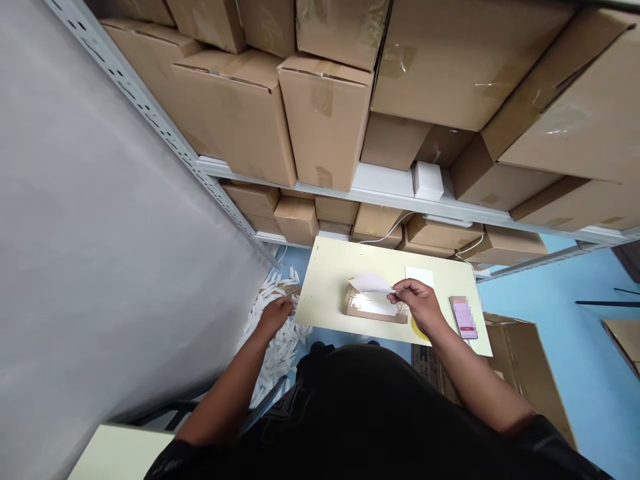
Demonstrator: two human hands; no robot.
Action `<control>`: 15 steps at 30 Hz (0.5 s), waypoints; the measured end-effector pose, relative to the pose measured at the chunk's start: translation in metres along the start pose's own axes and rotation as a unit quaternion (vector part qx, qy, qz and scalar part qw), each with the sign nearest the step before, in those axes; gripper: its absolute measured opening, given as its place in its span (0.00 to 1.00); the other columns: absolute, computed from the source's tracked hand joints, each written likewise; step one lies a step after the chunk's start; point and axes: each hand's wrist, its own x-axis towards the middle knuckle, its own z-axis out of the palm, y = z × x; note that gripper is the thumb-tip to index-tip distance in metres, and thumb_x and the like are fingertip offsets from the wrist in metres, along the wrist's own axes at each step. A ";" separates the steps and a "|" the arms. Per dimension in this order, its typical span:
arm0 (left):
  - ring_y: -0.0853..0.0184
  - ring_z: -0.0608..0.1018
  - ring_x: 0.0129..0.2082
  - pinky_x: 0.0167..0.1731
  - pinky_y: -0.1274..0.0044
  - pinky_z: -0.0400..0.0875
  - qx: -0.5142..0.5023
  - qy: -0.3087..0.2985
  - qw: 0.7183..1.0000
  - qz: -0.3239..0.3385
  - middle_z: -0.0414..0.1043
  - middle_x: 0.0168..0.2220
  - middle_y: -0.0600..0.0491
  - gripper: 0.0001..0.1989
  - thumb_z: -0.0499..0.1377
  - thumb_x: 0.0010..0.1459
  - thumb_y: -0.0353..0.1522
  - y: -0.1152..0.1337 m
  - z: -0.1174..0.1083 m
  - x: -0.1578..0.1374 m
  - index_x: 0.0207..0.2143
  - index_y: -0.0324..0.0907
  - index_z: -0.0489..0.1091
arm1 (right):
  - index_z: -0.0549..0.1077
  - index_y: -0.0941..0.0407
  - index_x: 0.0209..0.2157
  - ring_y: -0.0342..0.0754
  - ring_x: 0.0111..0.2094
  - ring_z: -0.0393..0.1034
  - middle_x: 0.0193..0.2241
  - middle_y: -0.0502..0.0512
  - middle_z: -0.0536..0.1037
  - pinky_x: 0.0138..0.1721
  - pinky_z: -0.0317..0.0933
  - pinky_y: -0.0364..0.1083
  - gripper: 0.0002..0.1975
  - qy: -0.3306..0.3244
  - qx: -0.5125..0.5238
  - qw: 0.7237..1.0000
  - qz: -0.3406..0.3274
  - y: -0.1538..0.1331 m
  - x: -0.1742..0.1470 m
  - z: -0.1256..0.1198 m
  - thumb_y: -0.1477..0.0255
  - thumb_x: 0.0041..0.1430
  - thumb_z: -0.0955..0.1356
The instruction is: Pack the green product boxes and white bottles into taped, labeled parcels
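My right hand (419,305) pinches the right corner of a thin white paper sheet (371,283), which is lifted and slightly curled. Beneath the sheet lies a small brown cardboard box (376,318) with shiny clear tape and a white label (377,305) on its face. A yellow round thing (420,329), partly covered by my right wrist, sits beside the box. My left hand (275,315) hovers off the table's left edge with its fingers drawn together; whether anything is between them cannot be made out. Below it, many white paper strips (280,350) are heaped on the floor.
The pale yellow table (323,267) carries a phone (464,317) on the right and a white card (419,275) behind my right hand. Shelves full of cardboard boxes (325,120) rise ahead. A grey wall (125,233) stands left; an open carton (530,360) sits on the floor at right.
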 end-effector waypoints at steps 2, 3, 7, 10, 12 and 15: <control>0.62 0.82 0.34 0.32 0.75 0.74 -0.126 -0.103 0.986 0.043 0.81 0.36 0.47 0.24 0.57 0.59 0.53 0.046 0.017 -0.008 0.35 0.41 0.75 | 0.79 0.54 0.31 0.49 0.30 0.77 0.25 0.50 0.81 0.38 0.69 0.48 0.10 -0.056 -0.019 0.998 -0.004 -0.005 -0.001 -0.005 0.62 0.53 0.76; 0.63 0.81 0.32 0.31 0.75 0.73 -0.172 -0.160 0.971 0.046 0.80 0.35 0.46 0.27 0.57 0.58 0.55 0.070 0.025 -0.014 0.36 0.40 0.75 | 0.79 0.54 0.31 0.48 0.30 0.76 0.25 0.50 0.80 0.38 0.68 0.48 0.09 -0.082 -0.028 0.996 -0.009 -0.008 -0.001 -0.008 0.64 0.53 0.75; 0.69 0.76 0.24 0.25 0.78 0.66 -0.240 -0.309 0.919 0.054 0.76 0.27 0.49 0.27 0.64 0.53 0.55 0.145 0.050 -0.037 0.32 0.38 0.74 | 0.79 0.54 0.30 0.47 0.29 0.74 0.25 0.49 0.79 0.35 0.65 0.46 0.04 -0.155 -0.054 0.986 -0.021 -0.020 0.001 -0.024 0.71 0.50 0.72; 0.72 0.72 0.22 0.25 0.79 0.63 -0.261 -0.259 0.925 0.100 0.71 0.24 0.55 0.22 0.70 0.49 0.49 0.167 0.064 -0.049 0.29 0.39 0.72 | 0.80 0.54 0.31 0.47 0.30 0.72 0.27 0.50 0.79 0.35 0.65 0.46 0.05 -0.145 -0.042 0.988 -0.022 -0.016 0.004 -0.035 0.71 0.49 0.71; 0.72 0.71 0.22 0.26 0.79 0.64 -0.262 -0.201 0.936 0.120 0.70 0.24 0.57 0.19 0.68 0.50 0.47 0.169 0.074 -0.054 0.28 0.40 0.72 | 0.79 0.53 0.33 0.46 0.30 0.71 0.27 0.49 0.78 0.35 0.64 0.46 0.07 -0.093 -0.021 0.995 -0.022 -0.002 0.006 -0.040 0.69 0.49 0.72; 0.70 0.72 0.23 0.27 0.78 0.64 -0.225 -0.149 0.955 0.122 0.69 0.22 0.57 0.18 0.65 0.54 0.47 0.164 0.091 -0.060 0.29 0.40 0.74 | 0.78 0.53 0.34 0.46 0.30 0.68 0.28 0.48 0.76 0.34 0.63 0.45 0.10 -0.013 -0.019 1.000 -0.011 0.029 0.009 -0.044 0.65 0.49 0.75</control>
